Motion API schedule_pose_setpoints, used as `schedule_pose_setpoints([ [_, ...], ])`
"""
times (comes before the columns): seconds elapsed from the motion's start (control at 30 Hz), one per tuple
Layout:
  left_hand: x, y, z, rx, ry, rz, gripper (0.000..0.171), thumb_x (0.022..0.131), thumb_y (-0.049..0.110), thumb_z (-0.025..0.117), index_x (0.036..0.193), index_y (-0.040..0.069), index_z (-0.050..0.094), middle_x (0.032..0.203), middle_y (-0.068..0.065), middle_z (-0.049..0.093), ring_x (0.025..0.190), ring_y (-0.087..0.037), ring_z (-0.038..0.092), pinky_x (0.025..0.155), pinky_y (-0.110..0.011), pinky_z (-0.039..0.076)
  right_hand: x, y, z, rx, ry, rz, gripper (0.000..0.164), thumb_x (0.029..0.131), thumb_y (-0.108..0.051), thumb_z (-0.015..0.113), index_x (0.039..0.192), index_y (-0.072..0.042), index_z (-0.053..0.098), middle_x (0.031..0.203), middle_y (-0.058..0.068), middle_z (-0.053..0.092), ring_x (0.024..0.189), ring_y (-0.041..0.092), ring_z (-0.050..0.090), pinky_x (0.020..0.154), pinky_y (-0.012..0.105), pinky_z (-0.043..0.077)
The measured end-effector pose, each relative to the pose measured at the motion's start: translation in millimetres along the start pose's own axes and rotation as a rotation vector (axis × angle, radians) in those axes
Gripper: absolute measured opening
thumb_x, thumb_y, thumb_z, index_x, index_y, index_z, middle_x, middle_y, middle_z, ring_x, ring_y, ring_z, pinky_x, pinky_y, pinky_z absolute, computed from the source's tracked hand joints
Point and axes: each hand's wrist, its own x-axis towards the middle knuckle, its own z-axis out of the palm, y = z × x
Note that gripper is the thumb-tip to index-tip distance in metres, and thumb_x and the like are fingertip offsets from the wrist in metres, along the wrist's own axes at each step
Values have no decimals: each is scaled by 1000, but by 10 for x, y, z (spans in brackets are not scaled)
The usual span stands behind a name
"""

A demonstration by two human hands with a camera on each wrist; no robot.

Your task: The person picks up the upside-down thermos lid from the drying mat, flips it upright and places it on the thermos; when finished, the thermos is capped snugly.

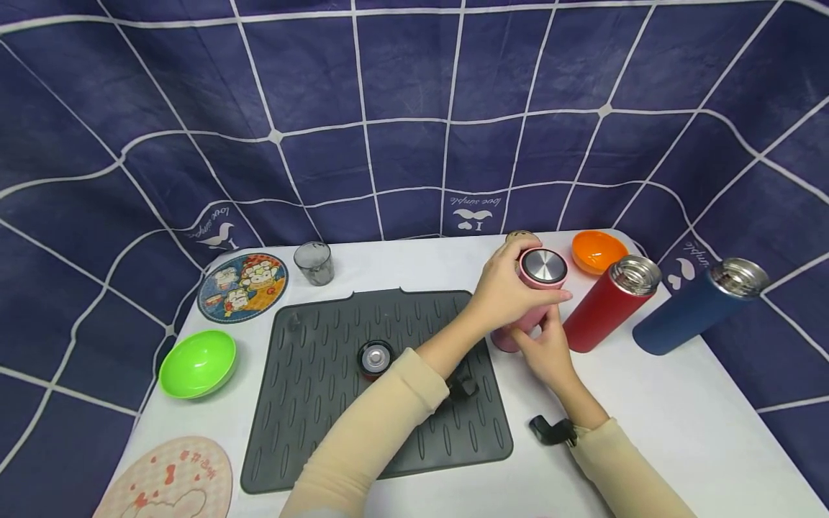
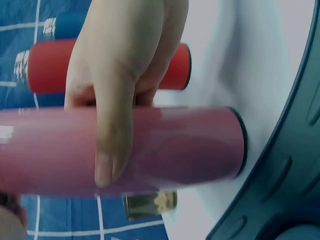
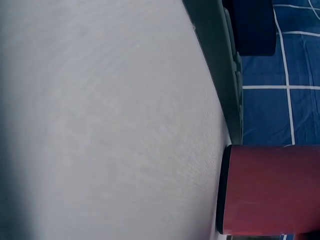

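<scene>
Holding the pink bottle (image 2: pixel 170 150) upright, right of centre in the head view, near the top in the left grip (image 1: pixel 507 286) and by the lower body in the right grip (image 1: pixel 547 350). Flanked at the right of the frame by the red bottle (image 1: pixel 601 311) and blue bottle (image 1: pixel 689 316), both open-mouthed. Bordered toward the frame's centre by the grey mat (image 1: pixel 304 410) with the black lid (image 1: pixel 376 359), then at the left by the green bowl (image 1: pixel 198 365).

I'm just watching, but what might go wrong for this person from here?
The pink flask might slip or tilt if the right hand loosens its grip low on the body while the left hand holds the top. The uncapped red flask stands close to the right hand, so a bump could topple it. The loose lid lies near the left sleeve, which might brush it aside.
</scene>
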Motion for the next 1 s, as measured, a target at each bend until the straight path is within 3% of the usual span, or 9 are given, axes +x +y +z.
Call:
schedule_pose_setpoints([
  [0.1, -20, 34, 67, 16, 76, 7, 76, 60, 41, 88, 118, 13, 49, 123, 3, 53, 116, -6, 46, 96, -16, 41, -3, 4, -5, 3, 3, 5, 71, 81, -3, 70, 139, -6, 29, 134, 9, 46, 115, -2, 44, 97, 6, 33],
  [0.2, 0, 35, 61, 12, 51, 7, 72, 61, 41, 87, 117, 13, 50, 121, 3, 54, 113, -6, 48, 94, -15, 42, -1, 4, -9, -1, 3, 6, 72, 81, -3, 70, 139, -7, 29, 134, 9, 46, 116, 6, 46, 97, 7, 34],
  [0.3, 58, -4, -32, -51, -84, -17, 69, 64, 35, 87, 121, 15, 54, 121, 6, 55, 108, -5, 53, 92, -14, 44, 1, -4, -6, -11, 2, 29, 69, 82, -6, 71, 138, -8, 30, 132, 8, 48, 117, 13, 48, 99, 12, 36],
  [0.47, 156, -80, -193, -201, -353, -49, 71, 72, 21, 81, 135, 13, 48, 132, 1, 51, 110, -7, 54, 94, -16, 45, -2, -3, 3, 6, -8, 71, 68, 83, -10, 71, 137, -10, 30, 132, 9, 48, 120, 21, 48, 107, 40, 37],
  [0.57, 158, -89, -211, -249, -401, -55, 75, 74, 17, 80, 140, 12, 43, 138, -1, 47, 115, -9, 52, 97, -17, 43, -5, 6, 5, 16, -12, 68, 68, 83, -9, 71, 137, -9, 30, 133, 10, 47, 122, 25, 47, 108, 49, 35],
  [0.67, 114, -74, -166, -220, -320, -68, 79, 70, 22, 83, 137, 15, 41, 135, 2, 47, 112, -8, 53, 95, -16, 44, 1, 9, 3, 13, -20, 61, 67, 83, -10, 71, 136, -10, 30, 134, 9, 47, 121, 23, 47, 108, 44, 36],
  [0.87, 2, -44, -11, -121, -46, -8, 76, 63, 30, 88, 122, 15, 44, 125, 4, 51, 108, -5, 54, 92, -13, 45, 8, 5, -17, -13, -29, 31, 69, 83, -6, 70, 139, -9, 29, 135, 6, 46, 118, 12, 47, 99, 11, 35],
  [1.0, -53, 15, 103, -31, 121, 9, 74, 62, 35, 88, 118, 17, 43, 122, 7, 50, 112, -3, 49, 94, -13, 42, -8, -2, -15, -17, -17, 24, 68, 82, -4, 70, 137, -6, 30, 129, 9, 48, 115, 7, 46, 96, 10, 35],
])
